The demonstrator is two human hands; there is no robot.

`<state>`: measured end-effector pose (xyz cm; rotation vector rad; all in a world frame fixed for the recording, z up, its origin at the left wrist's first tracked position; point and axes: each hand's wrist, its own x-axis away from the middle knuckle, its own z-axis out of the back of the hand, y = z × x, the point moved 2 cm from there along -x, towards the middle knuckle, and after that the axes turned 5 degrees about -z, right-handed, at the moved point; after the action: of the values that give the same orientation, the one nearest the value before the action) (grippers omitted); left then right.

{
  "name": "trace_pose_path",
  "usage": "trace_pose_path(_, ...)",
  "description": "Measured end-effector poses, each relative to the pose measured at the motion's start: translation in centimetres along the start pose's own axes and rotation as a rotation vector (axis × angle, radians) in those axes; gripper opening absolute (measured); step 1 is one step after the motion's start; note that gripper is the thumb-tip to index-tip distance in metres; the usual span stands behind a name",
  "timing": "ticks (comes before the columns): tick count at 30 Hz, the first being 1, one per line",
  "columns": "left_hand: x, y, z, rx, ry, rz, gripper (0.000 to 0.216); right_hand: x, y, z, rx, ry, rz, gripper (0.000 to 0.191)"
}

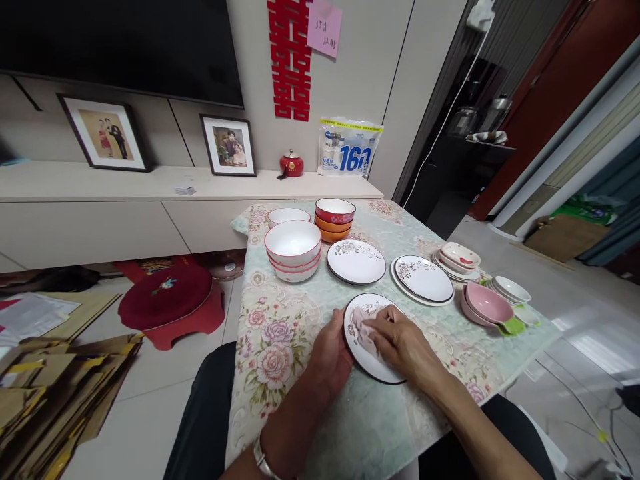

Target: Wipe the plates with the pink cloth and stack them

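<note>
A white plate [373, 363] with a dark rim and a brown floral pattern is tilted above the near part of the table. At its left edge, my left hand [331, 350] grips the rim, thumb on the near face and the other fingers partly hidden. My right hand [403, 340] presses a pale pink cloth [365, 325] against the plate's face, fingers closed on it. Just beyond lie a similar plate [357, 261] and, to the right, a small stack of plates [425, 279].
White red-rimmed bowls [293, 243] stand stacked at the back left, beside red and orange bowls [334, 219]. Pink bowls [487, 303], small white bowls [511, 289] and heart-marked dishes [460, 256] sit along the right. A flowered cloth [280, 360] covers the table; a red stool [167, 293] stands left.
</note>
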<state>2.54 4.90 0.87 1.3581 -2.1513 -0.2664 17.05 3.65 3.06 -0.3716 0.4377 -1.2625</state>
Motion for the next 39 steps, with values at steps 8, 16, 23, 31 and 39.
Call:
trace_pose_path(8, -0.1, 0.2, 0.0, 0.101, -0.023, -0.002, 0.050, -3.3, -2.2, -2.9, 0.049, 0.185, -0.130, 0.024)
trace_pose_path(16, 0.2, 0.2, -0.5, 0.111, -0.071, 0.099, 0.057, 0.8, -2.1, -1.1, -0.257, -0.094, 0.110, 0.030)
trace_pose_path(23, -0.2, -0.3, 0.2, 0.037, -0.092, 0.022, 0.034, 1.1, -1.8, 0.1, -0.116, -0.095, 0.087, 0.032)
trace_pose_path(31, -0.7, -0.2, 1.2, -0.007, -0.064, -0.050, 0.034, -2.3, 0.4, -1.0, 0.185, 0.181, -0.004, 0.029)
trace_pose_path(39, -0.6, -0.4, 1.2, 0.028, -0.020, -0.051, 0.038, 0.9, 2.4, 0.3, 0.549, 0.190, -0.233, 0.021)
